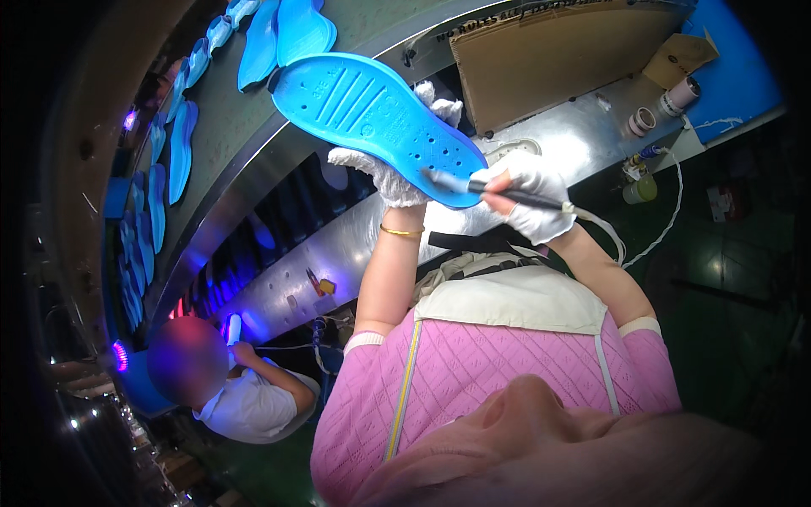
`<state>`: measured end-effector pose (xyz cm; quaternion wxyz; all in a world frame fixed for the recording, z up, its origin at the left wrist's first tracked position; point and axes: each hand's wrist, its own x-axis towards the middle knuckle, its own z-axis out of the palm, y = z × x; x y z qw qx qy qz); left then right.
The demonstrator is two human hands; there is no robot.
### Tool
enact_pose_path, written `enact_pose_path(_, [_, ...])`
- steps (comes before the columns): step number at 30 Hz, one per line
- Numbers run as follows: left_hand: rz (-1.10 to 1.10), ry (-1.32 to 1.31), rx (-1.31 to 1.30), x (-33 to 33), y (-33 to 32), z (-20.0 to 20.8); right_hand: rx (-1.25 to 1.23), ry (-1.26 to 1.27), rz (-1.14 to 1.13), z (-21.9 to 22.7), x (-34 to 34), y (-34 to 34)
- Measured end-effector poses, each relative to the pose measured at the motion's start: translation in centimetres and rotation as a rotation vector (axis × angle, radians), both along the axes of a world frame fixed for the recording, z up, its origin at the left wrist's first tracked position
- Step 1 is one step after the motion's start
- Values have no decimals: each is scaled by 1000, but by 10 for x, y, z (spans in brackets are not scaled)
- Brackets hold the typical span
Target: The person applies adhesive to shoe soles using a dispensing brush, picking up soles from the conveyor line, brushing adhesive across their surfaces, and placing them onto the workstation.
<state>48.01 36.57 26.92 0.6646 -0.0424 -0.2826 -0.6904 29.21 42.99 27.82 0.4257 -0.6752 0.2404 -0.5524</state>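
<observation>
My left hand (390,182), in a white knit glove, is closed around the edge of a blue shoe insole (363,101) from below. The patterned face of the insole is turned up, with ribs at the heel end and small holes at the wide end. In a white glove with bare fingertips, my right hand (534,198) pinches a dark-handled brush (515,196). The bristles touch the insole's wide end, near its edge. A pale hose runs from the back of the brush handle. Some fingers of my left hand are hidden beneath the insole.
Several blue insoles (181,152) lie on a curving dark conveyor (224,110) at the left. A metal bench (583,139) carries a cardboard box (541,72) and small cylindrical containers (642,121). At lower left sits a co-worker in a light shirt (258,406).
</observation>
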Motion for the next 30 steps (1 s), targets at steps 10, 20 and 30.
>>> enact_pose_path(10, [-138,-190,-33,9,-4,14,236,-61,47,-7,-12,-8])
enact_pose_path(20, [-165,-691,10,5,-16,19,798,30,505,-2,-38,-30])
enact_pose_path(30, [-263,-66,-156,-3,-28,10,151,23,131,1,-7,-2])
